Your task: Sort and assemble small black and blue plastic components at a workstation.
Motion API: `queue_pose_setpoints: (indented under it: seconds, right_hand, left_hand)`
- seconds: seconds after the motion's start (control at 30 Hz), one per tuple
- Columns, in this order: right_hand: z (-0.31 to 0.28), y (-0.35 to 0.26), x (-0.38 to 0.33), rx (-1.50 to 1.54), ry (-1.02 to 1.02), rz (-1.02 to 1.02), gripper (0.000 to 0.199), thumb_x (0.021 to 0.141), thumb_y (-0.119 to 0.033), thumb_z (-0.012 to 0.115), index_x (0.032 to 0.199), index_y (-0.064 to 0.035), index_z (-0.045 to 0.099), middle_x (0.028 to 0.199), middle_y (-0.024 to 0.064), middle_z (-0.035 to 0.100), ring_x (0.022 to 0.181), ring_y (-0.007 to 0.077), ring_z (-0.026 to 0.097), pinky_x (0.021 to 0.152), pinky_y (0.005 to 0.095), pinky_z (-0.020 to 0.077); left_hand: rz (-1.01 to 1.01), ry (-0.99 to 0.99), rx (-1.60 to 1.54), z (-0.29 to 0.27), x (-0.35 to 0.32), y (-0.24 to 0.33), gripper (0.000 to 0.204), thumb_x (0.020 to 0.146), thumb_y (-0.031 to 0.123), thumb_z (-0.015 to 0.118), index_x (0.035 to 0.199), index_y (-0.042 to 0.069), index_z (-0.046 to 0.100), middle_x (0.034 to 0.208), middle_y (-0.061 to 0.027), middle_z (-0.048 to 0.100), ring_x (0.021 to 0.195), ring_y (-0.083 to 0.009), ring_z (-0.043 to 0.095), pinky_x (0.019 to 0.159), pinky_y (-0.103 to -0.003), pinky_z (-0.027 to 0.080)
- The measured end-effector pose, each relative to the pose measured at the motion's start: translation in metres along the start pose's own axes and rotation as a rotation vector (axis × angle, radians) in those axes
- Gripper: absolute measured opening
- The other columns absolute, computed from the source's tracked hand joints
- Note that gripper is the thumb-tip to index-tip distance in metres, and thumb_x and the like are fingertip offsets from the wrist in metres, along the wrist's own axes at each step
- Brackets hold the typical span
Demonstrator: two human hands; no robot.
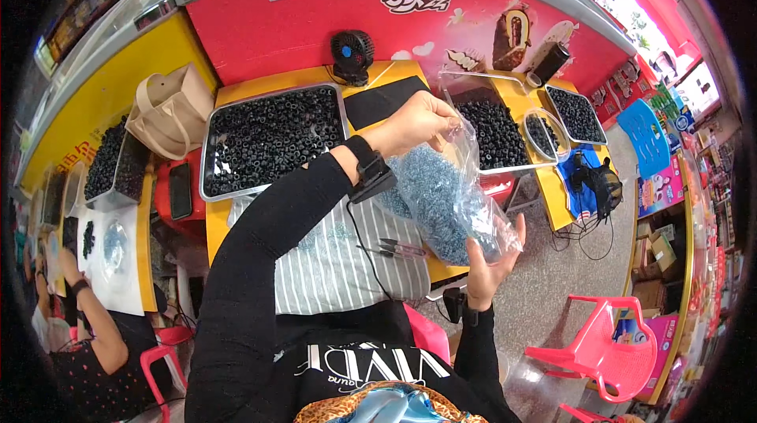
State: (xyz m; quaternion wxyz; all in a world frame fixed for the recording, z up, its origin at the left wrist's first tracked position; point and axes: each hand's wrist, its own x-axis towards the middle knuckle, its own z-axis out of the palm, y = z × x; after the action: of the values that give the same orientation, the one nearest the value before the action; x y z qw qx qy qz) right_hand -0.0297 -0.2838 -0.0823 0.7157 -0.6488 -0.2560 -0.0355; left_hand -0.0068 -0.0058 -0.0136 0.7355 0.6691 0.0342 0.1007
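Observation:
A clear plastic bag (441,214) with many tiny pale-blue translucent pieces in it is held up at a slant over the front right of the yellow table. My left hand (422,122) pinches the upper edge of the bag between thumb and fingers. At the lower right end, my right hand (490,269) cups the bag, its thumb and fingers around the crinkled plastic. Beneath lies a grey-and-white striped cloth (315,273), with a scatter of small blue pieces on it. A few slim dark tools (402,248), perhaps tweezers, rest on the cloth.
Metal trays of black ring-shaped pieces stand behind: a large one (272,139) on the left, others (489,135) on the right. A small black fan (352,56) is at the back. Pink chairs (603,344) stand right. Another person (98,328) works at the far left.

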Motion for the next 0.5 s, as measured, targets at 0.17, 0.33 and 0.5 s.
queue_pose_setpoints:
  seconds: [0.17,0.33,0.5]
  right_hand:
    - [-0.012,-0.036,0.023,-0.237,-0.02,-0.135,0.093,0.068,0.005,0.071,0.148,-0.0025,0.024,0.137,0.0206,0.043,0.131,0.0301,0.04,0.107,0.0404,0.0343]
    - [0.029,-0.071,0.096,-0.746,-0.478,-0.198,0.09,0.066,-0.018,0.082,0.141,-0.0002,0.037,0.129,0.0197,0.052,0.118,0.0353,0.048,0.099,0.0437,0.0383]
    - [0.059,0.005,0.131,-0.577,-0.584,-0.161,0.034,0.077,-0.014,0.073,0.105,-0.0014,0.057,0.075,0.0168,0.065,0.068,0.0327,0.065,0.061,0.0384,0.0495]
  left_hand:
    - [0.039,-0.074,0.063,0.006,-0.003,0.003,0.016,0.091,0.013,0.063,0.093,0.002,0.074,0.083,-0.0034,0.07,0.071,-0.0083,0.062,0.057,-0.024,0.052]
    - [0.082,-0.141,0.209,0.017,-0.01,0.008,0.017,0.09,0.012,0.062,0.091,0.0,0.074,0.08,-0.003,0.07,0.069,-0.0074,0.061,0.059,-0.025,0.051]
    - [0.148,-0.158,0.175,0.015,-0.01,-0.002,0.017,0.089,0.011,0.062,0.091,-0.001,0.073,0.077,-0.001,0.068,0.069,-0.006,0.059,0.062,-0.024,0.049]
